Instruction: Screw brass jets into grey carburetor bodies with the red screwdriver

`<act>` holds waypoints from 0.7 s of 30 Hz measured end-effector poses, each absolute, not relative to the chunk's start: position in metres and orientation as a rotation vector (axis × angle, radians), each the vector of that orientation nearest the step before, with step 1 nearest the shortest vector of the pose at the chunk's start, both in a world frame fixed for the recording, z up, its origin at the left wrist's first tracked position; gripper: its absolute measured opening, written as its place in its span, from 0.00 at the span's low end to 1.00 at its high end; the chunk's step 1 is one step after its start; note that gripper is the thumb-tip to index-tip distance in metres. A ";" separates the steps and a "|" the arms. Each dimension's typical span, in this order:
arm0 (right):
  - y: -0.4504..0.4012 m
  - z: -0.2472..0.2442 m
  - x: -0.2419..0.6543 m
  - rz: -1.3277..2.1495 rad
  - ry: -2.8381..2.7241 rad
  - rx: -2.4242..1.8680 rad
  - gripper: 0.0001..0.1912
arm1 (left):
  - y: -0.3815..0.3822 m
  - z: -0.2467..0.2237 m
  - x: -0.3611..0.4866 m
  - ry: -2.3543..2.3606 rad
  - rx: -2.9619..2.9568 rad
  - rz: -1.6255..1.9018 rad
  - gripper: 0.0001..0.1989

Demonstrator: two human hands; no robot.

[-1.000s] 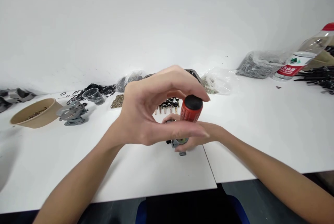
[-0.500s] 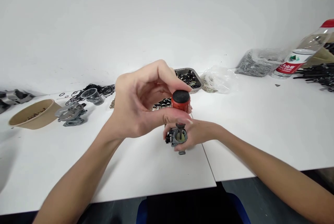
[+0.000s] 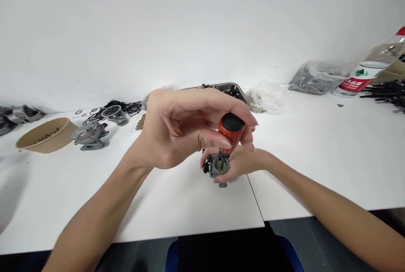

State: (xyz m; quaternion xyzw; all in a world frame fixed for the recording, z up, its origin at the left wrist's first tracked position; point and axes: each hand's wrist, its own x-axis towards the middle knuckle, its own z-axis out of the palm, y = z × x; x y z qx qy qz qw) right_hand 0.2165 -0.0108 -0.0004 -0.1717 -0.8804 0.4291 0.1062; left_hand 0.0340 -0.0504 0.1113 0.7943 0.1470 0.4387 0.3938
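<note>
Between the thumb and fingers of my left hand [image 3: 190, 124] is the red handle of a screwdriver [image 3: 231, 130] with a black end cap. Its shaft points down into the round bore of a small grey metal carburetor [image 3: 217, 165]; the tip is hard to make out there. My right hand [image 3: 236, 164] grips the carburetor from the right, with the thumb at its near side and fingers behind it. Part of the right hand is hidden behind the left hand and the screwdriver.
To the left stand another carburetor [image 3: 91, 135], a tan bowl [image 3: 47, 143] of small brass parts and a clear plastic cup [image 3: 115, 115]. Behind my hands is a metal tray [image 3: 242, 94] of black parts. Plastic bags [image 3: 268, 96] and a bottle [image 3: 357, 82] stand at the right.
The screwdriver has tilted, its handle top leaning right, and more of the red grip shows. My left fingers have stretched further over it. The carburetor stays in my right hand.
</note>
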 end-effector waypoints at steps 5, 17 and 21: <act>-0.011 0.001 0.217 1.290 -2.596 -0.521 0.20 | -0.049 0.107 0.033 0.381 2.035 1.070 0.11; -0.010 -0.002 0.213 1.260 -2.590 -0.415 0.21 | -0.003 0.105 -0.032 0.461 1.707 1.769 0.14; -0.012 0.003 0.215 1.245 -2.586 -0.471 0.30 | 0.008 0.050 -0.074 0.789 1.329 1.982 0.12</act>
